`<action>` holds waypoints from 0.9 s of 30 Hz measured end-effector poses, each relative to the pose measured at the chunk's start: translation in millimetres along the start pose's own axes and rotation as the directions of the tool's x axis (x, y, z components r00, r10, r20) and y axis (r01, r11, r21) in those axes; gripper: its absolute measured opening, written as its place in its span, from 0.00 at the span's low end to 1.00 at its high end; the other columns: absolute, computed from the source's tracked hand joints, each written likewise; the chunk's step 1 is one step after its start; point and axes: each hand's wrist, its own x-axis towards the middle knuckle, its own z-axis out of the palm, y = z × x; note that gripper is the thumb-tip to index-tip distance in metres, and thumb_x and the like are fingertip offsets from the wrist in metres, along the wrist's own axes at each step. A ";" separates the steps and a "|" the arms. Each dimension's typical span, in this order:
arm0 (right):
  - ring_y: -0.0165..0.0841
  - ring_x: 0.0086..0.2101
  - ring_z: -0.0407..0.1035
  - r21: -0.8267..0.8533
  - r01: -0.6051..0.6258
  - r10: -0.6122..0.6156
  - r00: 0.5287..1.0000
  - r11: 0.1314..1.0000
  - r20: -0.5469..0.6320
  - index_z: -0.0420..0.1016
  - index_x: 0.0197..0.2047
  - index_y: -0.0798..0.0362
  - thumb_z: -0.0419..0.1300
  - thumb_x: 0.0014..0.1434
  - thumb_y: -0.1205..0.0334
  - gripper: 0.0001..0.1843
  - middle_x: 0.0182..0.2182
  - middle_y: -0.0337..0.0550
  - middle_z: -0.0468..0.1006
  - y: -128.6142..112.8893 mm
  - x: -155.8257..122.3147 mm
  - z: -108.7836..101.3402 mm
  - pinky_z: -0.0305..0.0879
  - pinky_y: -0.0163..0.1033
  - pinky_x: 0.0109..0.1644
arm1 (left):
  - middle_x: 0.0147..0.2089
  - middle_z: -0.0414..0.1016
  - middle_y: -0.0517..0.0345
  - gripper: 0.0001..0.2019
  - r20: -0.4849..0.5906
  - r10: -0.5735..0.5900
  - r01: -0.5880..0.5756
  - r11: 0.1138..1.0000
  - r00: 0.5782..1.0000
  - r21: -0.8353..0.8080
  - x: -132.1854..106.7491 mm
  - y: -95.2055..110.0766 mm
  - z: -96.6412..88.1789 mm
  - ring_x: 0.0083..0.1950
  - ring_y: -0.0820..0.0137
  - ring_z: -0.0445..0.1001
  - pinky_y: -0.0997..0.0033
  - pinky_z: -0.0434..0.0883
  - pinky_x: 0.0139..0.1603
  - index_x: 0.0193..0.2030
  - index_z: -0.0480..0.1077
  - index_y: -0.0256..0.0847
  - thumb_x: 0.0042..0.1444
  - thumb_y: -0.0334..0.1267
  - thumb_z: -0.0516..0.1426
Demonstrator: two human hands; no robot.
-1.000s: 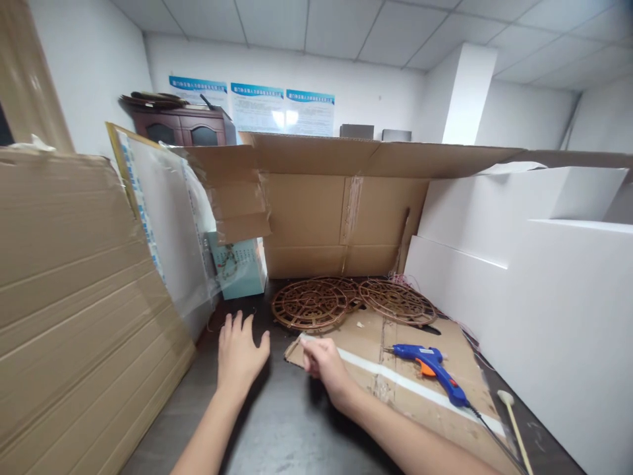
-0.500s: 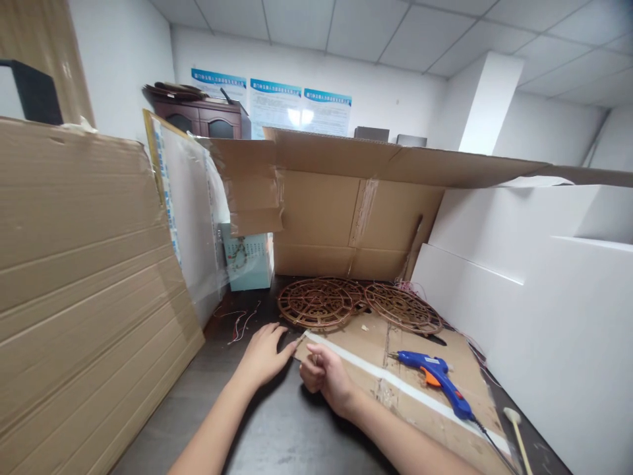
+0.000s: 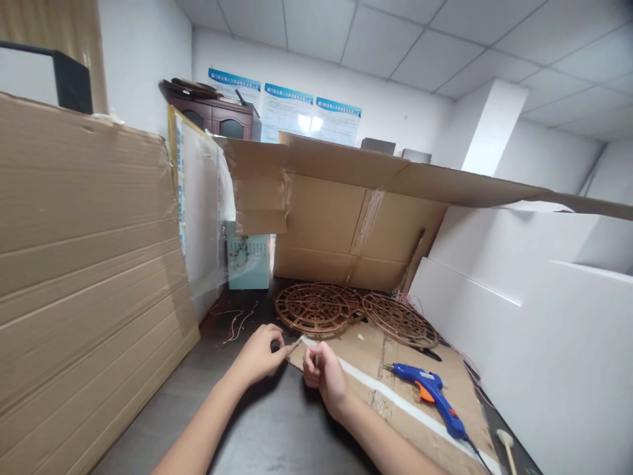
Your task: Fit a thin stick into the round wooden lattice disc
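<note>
- Left hand (image 3: pixel 258 356) and right hand (image 3: pixel 322 377) have been brought in close together from further apart, though not touching, so the work is now concentrated at one small spot.
- A pale sliver (image 3: pixel 297 342) is pinched in the left fingers (image 3: pixel 277 348); whether anything is gripped by the right hand cannot be told.
- That sliver is held just above a cardboard sheet's (image 3: pixel 361 349) corner, beside a white tape strip (image 3: pixel 390 396).
- Beyond it, a brown fretwork disc (image 3: pixel 314 309) is laid; a blue glue gun (image 3: pixel 429 394) is left on the sheet.

We are failing to resolve the pale sliver (image 3: pixel 297 342) pinched at the left hand (image 3: pixel 258 356); the glue gun's cord (image 3: pixel 479 452) and wooden stick (image 3: pixel 508 456) are running off the near edge; a cardboard flap (image 3: pixel 260 191) is hiding part of the teal box (image 3: pixel 250 264).
</note>
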 end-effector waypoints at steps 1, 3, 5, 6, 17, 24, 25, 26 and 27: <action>0.25 0.16 0.43 -0.032 0.029 -0.030 0.999 0.999 -0.029 0.61 0.16 0.51 0.55 0.53 0.45 0.23 0.13 0.31 0.51 0.9 0.3 0.7 0.37 0.35 0.23 | 0.53 0.74 0.51 0.07 0.001 0.015 -0.015 1.000 1.000 -0.009 -0.8 1.1 0.2 0.58 0.62 0.70 0.54 0.68 0.61 0.32 0.72 0.37 0.56 0.37 0.63; 0.26 0.17 0.47 -0.169 0.128 -0.141 0.987 0.977 -0.072 0.65 0.17 0.53 0.56 0.58 0.42 0.28 0.13 0.32 0.54 1.5 1.4 1.6 0.42 0.35 0.24 | 0.59 0.71 0.49 0.04 -0.002 0.048 -0.048 0.999 0.999 -0.013 -2.1 4.5 0.3 0.63 0.59 0.66 0.54 0.66 0.64 0.35 0.72 0.39 0.54 0.34 0.62; 0.27 0.20 0.54 -0.368 0.235 -0.274 0.960 0.899 -0.056 0.68 0.17 0.54 0.53 0.64 0.40 0.32 0.14 0.35 0.59 -0.2 2.5 1.4 0.49 0.35 0.28 | 0.59 0.70 0.49 0.05 -0.008 0.082 -0.082 0.997 0.997 -0.005 -2.7 9.3 0.1 0.65 0.59 0.65 0.56 0.65 0.65 0.38 0.71 0.41 0.54 0.33 0.60; 0.28 0.22 0.58 -0.465 0.282 -0.337 0.941 0.839 -0.037 0.69 0.17 0.54 0.52 0.66 0.40 0.33 0.16 0.36 0.61 -2.0 2.9 0.7 0.53 0.35 0.31 | 0.59 0.70 0.50 0.04 -0.015 0.097 -0.097 0.995 0.995 0.001 -2.7 12.1 0.1 0.65 0.60 0.65 0.56 0.65 0.65 0.38 0.71 0.42 0.55 0.33 0.59; 0.34 0.34 0.72 -0.685 0.362 -0.601 0.787 0.632 -0.138 0.81 0.32 0.54 0.58 0.68 0.52 0.19 0.30 0.42 0.79 -21.7 5.7 -21.8 0.61 0.35 0.40 | 0.65 0.67 0.50 0.08 -0.002 0.195 -0.194 0.975 0.981 0.104 -7.4 30.3 0.7 0.67 0.57 0.64 0.50 0.64 0.68 0.39 0.76 0.46 0.57 0.33 0.56; 0.35 0.36 0.72 -0.811 0.325 -0.580 0.815 0.486 -0.021 0.83 0.39 0.54 0.60 0.65 0.63 0.10 0.35 0.44 0.80 -11.6 8.1 -25.0 0.63 0.36 0.42 | 0.67 0.66 0.49 0.10 0.016 0.218 -0.217 0.962 0.976 0.166 -6.7 34.2 -5.3 0.68 0.55 0.64 0.48 0.65 0.68 0.40 0.80 0.47 0.58 0.35 0.56; 0.34 0.36 0.72 -0.816 0.322 -0.574 0.819 0.480 -0.015 0.83 0.39 0.54 0.60 0.65 0.65 0.09 0.36 0.44 0.80 -10.4 8.2 -25.1 0.64 0.36 0.42 | 0.67 0.66 0.48 0.11 0.017 0.217 -0.216 0.961 0.976 0.170 -6.7 34.5 -5.9 0.68 0.55 0.64 0.48 0.65 0.68 0.41 0.81 0.47 0.58 0.35 0.56; 0.34 0.35 0.72 -0.818 0.321 -0.574 0.819 0.478 -0.014 0.83 0.39 0.54 0.60 0.64 0.66 0.08 0.36 0.44 0.80 -9.7 8.1 -25.2 0.64 0.36 0.41 | 0.67 0.67 0.48 0.12 0.019 0.215 -0.215 0.961 0.976 0.173 -6.8 34.7 -6.3 0.68 0.56 0.65 0.49 0.65 0.68 0.42 0.81 0.47 0.58 0.35 0.56; 0.34 0.35 0.72 -0.819 0.322 -0.580 0.815 0.475 -0.016 0.83 0.39 0.54 0.60 0.63 0.66 0.08 0.36 0.44 0.80 -9.4 8.0 -25.1 0.64 0.36 0.41 | 0.67 0.67 0.48 0.12 0.022 0.213 -0.213 0.961 0.977 0.175 -6.9 34.9 -6.6 0.68 0.56 0.65 0.49 0.65 0.68 0.43 0.81 0.47 0.58 0.35 0.56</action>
